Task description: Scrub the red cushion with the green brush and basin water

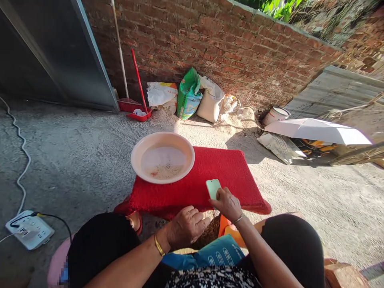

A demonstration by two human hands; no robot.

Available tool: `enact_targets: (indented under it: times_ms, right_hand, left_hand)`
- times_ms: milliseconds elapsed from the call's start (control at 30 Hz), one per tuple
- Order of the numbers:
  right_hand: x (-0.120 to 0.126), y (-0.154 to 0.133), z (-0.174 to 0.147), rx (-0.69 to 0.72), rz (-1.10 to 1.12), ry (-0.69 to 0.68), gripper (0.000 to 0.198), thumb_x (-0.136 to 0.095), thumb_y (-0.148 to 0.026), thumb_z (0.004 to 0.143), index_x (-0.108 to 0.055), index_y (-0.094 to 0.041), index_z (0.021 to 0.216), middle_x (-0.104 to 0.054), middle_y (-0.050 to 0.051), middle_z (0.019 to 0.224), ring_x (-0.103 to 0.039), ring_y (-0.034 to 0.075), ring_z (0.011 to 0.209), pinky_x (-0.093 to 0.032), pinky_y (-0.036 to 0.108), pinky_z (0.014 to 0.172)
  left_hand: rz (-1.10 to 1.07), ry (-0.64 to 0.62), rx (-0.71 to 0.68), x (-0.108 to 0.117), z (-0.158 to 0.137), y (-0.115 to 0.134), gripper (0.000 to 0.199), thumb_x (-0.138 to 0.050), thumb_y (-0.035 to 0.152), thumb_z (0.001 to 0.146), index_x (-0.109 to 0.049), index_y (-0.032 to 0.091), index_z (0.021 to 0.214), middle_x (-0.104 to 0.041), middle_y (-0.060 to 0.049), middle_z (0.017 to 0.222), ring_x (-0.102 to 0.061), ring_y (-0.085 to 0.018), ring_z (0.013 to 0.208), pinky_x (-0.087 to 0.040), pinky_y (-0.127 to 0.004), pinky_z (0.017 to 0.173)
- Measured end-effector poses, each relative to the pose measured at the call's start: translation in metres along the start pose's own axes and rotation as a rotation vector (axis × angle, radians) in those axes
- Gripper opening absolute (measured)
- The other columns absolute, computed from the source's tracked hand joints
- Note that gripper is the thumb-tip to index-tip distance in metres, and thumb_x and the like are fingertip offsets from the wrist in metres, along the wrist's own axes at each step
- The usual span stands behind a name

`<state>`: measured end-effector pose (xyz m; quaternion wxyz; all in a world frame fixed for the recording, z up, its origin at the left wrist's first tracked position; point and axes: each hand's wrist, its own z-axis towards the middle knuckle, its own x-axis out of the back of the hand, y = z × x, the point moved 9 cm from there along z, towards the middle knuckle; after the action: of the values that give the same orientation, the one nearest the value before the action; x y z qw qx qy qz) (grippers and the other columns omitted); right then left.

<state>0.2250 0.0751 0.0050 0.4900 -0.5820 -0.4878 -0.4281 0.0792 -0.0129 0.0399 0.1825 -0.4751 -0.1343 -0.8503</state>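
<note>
A phone [213, 188] with a pale green screen lies over the front part of a red cloth-covered table [223, 168]. My right hand [229, 205] grips its lower right side, thumb and fingers closed on it. My left hand [188, 226] hovers over my lap just short of the table edge, its fingers curled in and no object showing in them. A wide pale pink basin [138, 166] stands at the table's left end. Shallow water and small grains show inside the basin.
A blue packet [220, 252] lies on my lap. On the floor at left is a white power strip [30, 230] with cables. Along the brick wall stand a red dustpan [141, 116], a green sack [189, 96] and a white sack [211, 102]. An open umbrella [315, 130] sits right.
</note>
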Motion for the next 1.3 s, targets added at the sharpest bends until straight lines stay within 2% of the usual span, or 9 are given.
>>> enact_targets:
  times_ms: [100,200,467,567,667,933,1033,1133,1300]
  right_hand:
    - [-0.017,-0.065,-0.005,0.237,0.06,-0.019,0.027,-0.058,-0.048,0.082,-0.057,-0.023,0.094,-0.058,0.002,0.095,-0.058,0.014,0.079,-0.033,0.023,0.063]
    - [-0.02,-0.058,-0.002,0.247,0.039,-0.007,0.029,-0.06,-0.046,0.081,-0.057,-0.025,0.101,-0.057,0.002,0.097,-0.059,0.016,0.083,-0.034,0.024,0.064]
    - [0.027,0.192,-0.016,-0.514,-0.074,-0.03,0.04,-0.05,-0.052,0.082,-0.055,-0.023,0.108,-0.055,0.01,0.109,-0.062,0.025,0.092,-0.041,0.034,0.074]
    - [0.042,0.234,-0.035,-0.671,-0.109,0.045,0.045,-0.046,-0.055,0.082,-0.056,-0.023,0.112,-0.054,0.013,0.108,-0.062,0.028,0.092,-0.041,0.037,0.075]
    - [0.036,0.202,-0.028,-0.545,-0.036,0.105,0.044,-0.048,-0.055,0.083,-0.056,-0.024,0.113,-0.055,0.01,0.106,-0.062,0.024,0.088,-0.041,0.034,0.074]
    - [0.001,-0.026,0.024,0.297,0.067,0.109,0.033,-0.063,-0.04,0.079,-0.061,-0.025,0.109,-0.054,0.005,0.1,-0.054,0.018,0.089,-0.038,0.027,0.079]
    - [-0.003,-0.055,0.037,0.425,0.026,0.089,0.036,-0.064,-0.041,0.079,-0.061,-0.025,0.111,-0.054,0.006,0.103,-0.052,0.019,0.092,-0.037,0.028,0.082]
    - [0.002,-0.015,0.057,0.294,0.015,0.059,0.035,-0.061,-0.042,0.081,-0.061,-0.026,0.112,-0.054,0.005,0.103,-0.053,0.018,0.092,-0.038,0.028,0.081]
    - [0.027,0.15,0.062,-0.242,-0.012,0.035,0.041,-0.056,-0.046,0.082,-0.059,-0.028,0.119,-0.054,0.007,0.108,-0.059,0.02,0.09,-0.041,0.029,0.076]
  left_hand:
    - [-0.005,0.013,0.004,0.002,0.001,-0.004,0.022,-0.042,0.02,0.091,-0.05,0.016,0.111,-0.054,-0.002,0.072,-0.051,-0.016,0.068,-0.036,-0.033,0.061]
    - [0.007,0.012,-0.001,0.0,0.003,-0.006,0.022,-0.043,0.017,0.09,-0.05,0.015,0.11,-0.053,-0.001,0.071,-0.051,-0.016,0.066,-0.035,-0.033,0.06]
    - [-0.001,-0.069,-0.017,-0.021,0.006,-0.006,0.015,-0.046,0.015,0.088,-0.049,0.018,0.103,-0.052,0.0,0.071,-0.048,-0.016,0.064,-0.032,-0.032,0.058]
    - [0.015,-0.084,-0.016,-0.028,0.007,-0.007,0.01,-0.046,0.015,0.088,-0.048,0.019,0.096,-0.052,0.0,0.071,-0.048,-0.016,0.063,-0.031,-0.032,0.057]
    - [0.02,-0.096,-0.016,-0.035,0.008,-0.007,0.009,-0.046,0.016,0.088,-0.047,0.019,0.095,-0.052,0.001,0.07,-0.049,-0.016,0.063,-0.032,-0.031,0.057]
    - [0.043,-0.129,0.015,-0.04,0.006,-0.014,0.013,-0.046,0.015,0.087,-0.049,0.019,0.098,-0.052,0.0,0.071,-0.049,-0.016,0.063,-0.033,-0.032,0.058]
    - [0.044,-0.118,0.044,-0.039,0.007,-0.021,0.012,-0.045,0.014,0.088,-0.051,0.019,0.097,-0.053,0.0,0.07,-0.049,-0.016,0.063,-0.033,-0.031,0.058]
    - [0.046,-0.11,0.041,-0.04,0.008,-0.025,0.012,-0.043,0.016,0.09,-0.052,0.018,0.098,-0.052,0.0,0.069,-0.049,-0.016,0.063,-0.035,-0.031,0.058]
    - [0.066,-0.061,0.077,-0.038,0.004,-0.036,0.018,-0.045,0.015,0.089,-0.056,0.018,0.103,-0.06,-0.004,0.082,-0.056,-0.017,0.076,-0.044,-0.034,0.074]
